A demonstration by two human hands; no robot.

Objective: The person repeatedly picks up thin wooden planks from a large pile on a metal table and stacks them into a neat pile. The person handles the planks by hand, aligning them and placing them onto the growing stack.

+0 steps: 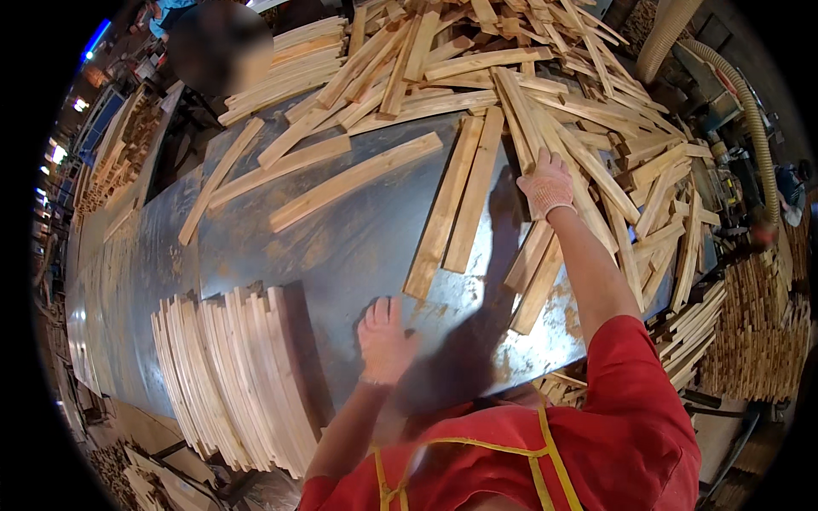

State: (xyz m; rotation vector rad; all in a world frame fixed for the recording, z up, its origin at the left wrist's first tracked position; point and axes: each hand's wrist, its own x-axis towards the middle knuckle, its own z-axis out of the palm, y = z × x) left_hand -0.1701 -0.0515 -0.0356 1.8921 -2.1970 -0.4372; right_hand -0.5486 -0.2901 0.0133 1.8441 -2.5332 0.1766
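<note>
My left hand (386, 341), in a pale work glove, hovers palm down over the near part of the metal-topped table (341, 255). Its fingers are slightly spread and nothing is in them. Reaching forward to the right, my gloved right hand (547, 185) has its thumb and fingers across a wooden strip (521, 111) at the edge of a loose heap. The glove hides part of that strip. Two strips (456, 204) lie side by side between my hands, and two shorter-looking ends (538, 285) poke out below my right wrist.
A big jumbled heap of wooden strips (477, 64) covers the far right of the table. To my left stands a neat row of strips (230, 366). Several single strips (358, 179) lie farther off. A ribbed hose (750, 111) hangs at the right; a blurred person is beyond the table.
</note>
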